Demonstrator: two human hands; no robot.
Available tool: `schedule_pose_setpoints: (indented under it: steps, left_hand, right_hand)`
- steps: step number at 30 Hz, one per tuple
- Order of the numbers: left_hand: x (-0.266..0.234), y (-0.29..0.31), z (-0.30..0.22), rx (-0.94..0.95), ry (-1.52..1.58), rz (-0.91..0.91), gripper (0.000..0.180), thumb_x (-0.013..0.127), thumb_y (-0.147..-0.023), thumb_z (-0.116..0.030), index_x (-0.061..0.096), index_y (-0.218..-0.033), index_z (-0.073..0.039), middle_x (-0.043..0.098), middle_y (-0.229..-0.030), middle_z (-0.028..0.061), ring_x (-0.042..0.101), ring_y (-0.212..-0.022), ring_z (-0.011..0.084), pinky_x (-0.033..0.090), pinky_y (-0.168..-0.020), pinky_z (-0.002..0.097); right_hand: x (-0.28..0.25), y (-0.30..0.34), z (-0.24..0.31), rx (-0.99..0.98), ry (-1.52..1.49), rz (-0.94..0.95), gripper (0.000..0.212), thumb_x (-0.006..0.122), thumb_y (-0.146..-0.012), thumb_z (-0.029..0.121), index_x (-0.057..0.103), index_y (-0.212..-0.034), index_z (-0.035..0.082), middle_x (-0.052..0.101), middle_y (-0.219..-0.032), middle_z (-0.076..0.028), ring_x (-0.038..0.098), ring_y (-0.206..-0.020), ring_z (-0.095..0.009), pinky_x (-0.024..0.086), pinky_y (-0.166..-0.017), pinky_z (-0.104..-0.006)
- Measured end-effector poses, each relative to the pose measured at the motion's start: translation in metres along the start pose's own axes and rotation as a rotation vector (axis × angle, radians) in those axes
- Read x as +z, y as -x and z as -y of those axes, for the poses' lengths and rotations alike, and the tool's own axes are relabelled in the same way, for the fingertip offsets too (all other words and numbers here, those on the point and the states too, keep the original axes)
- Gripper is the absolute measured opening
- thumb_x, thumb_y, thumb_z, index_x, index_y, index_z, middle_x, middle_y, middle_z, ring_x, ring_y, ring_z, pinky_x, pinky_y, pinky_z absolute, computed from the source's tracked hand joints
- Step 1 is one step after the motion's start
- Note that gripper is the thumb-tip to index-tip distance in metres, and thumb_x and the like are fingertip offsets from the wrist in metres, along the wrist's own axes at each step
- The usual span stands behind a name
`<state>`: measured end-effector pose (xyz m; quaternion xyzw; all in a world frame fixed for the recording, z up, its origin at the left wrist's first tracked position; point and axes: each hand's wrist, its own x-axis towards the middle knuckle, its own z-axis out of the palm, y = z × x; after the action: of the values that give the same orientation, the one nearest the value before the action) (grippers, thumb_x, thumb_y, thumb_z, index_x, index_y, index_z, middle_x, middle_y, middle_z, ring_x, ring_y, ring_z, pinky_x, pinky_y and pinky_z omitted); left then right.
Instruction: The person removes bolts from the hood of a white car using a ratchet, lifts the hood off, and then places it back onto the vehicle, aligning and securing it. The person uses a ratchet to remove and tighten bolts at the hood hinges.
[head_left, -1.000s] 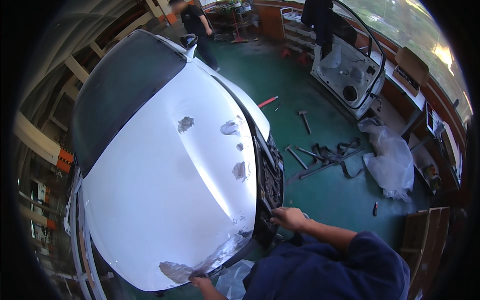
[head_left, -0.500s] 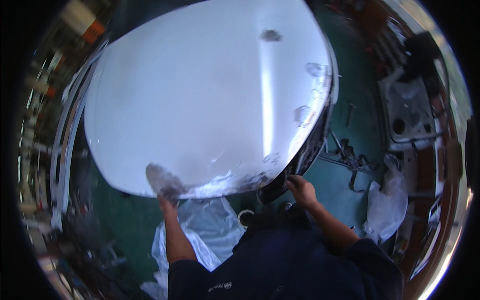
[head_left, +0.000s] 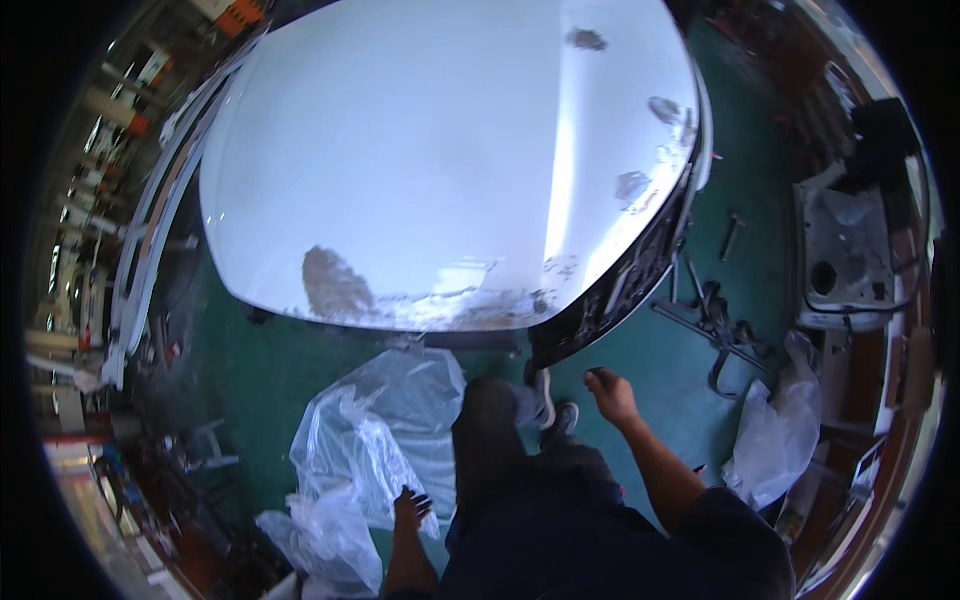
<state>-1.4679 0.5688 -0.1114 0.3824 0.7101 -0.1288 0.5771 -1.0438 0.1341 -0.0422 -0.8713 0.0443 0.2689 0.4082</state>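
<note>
A white car hood (head_left: 400,180) lies broad in front of me, with grey-brown sanded patches along its near edge and right side. The largest patch (head_left: 333,284) is at its near left. Away from the hood, my left hand (head_left: 411,508) hangs low with dark fingers spread, in front of clear plastic sheeting (head_left: 375,400) on the floor. My right hand (head_left: 613,396) is off the hood's near right corner, over the green floor. Its fingers are curled around something small and dark that I cannot make out.
Right of the hood, a metal stand with black straps (head_left: 715,325) and a tool (head_left: 732,236) lie on the floor. A bare car door panel (head_left: 848,245) and a plastic bag (head_left: 775,435) are farther right. Long trim pieces (head_left: 160,225) stand at left.
My left hand has left the hood's near edge and dropped down toward me. My right hand has drawn away from the hood's corner. The hood sits farther off, and my legs now show.
</note>
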Motion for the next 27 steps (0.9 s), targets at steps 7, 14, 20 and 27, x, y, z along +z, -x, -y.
schedule_pose_setpoints:
  steps: [7,14,20,27]
  left_hand:
    - [-0.074,-0.028,-0.192,0.397,-0.045,-0.16,0.074,0.051,-0.104,-0.064,0.047,-0.152,-0.007,0.07,-0.129,0.0192,0.071,-0.101,0.036,0.055,-0.088,0.0506]
    - [-0.071,-0.113,-0.451,0.615,0.068,-0.396,0.074,0.05,-0.101,-0.071,0.06,-0.14,-0.009,0.07,-0.116,0.0173,0.065,-0.093,0.0326,0.051,-0.077,0.0502]
    - [-0.036,-0.181,-0.665,0.647,0.26,-0.393,0.081,0.044,-0.104,-0.071,0.057,-0.147,-0.004,0.063,-0.144,0.0159,0.062,-0.125,0.0361,0.047,-0.102,0.0577]
    - [0.028,-0.174,-0.767,0.719,0.246,-0.05,0.081,0.037,-0.108,-0.067,0.043,-0.159,-0.004,0.052,-0.158,0.0133,0.05,-0.143,0.0329,0.039,-0.116,0.0567]
  right_hand:
    - [0.021,-0.032,0.069,-0.046,-0.364,-0.503,0.043,0.062,-0.106,0.036,0.071,-0.126,0.0,0.074,-0.116,-0.024,0.073,-0.108,-0.039,0.055,-0.094,-0.0423]
    - [0.047,-0.092,0.119,0.105,-0.425,-1.002,0.051,0.056,-0.108,0.041,0.067,-0.129,-0.004,0.068,-0.123,-0.028,0.064,-0.118,-0.043,0.049,-0.104,-0.0463]
    - [0.08,-0.145,0.15,0.536,-0.321,-1.237,0.07,0.047,-0.109,0.053,0.058,-0.143,-0.008,0.057,-0.142,-0.033,0.055,-0.132,-0.05,0.044,-0.113,-0.0519]
    - [0.093,-0.166,0.169,0.786,-0.527,-1.247,0.077,0.035,-0.11,0.056,0.06,-0.136,-0.012,0.059,-0.135,-0.039,0.06,-0.124,-0.054,0.047,-0.11,-0.0554]
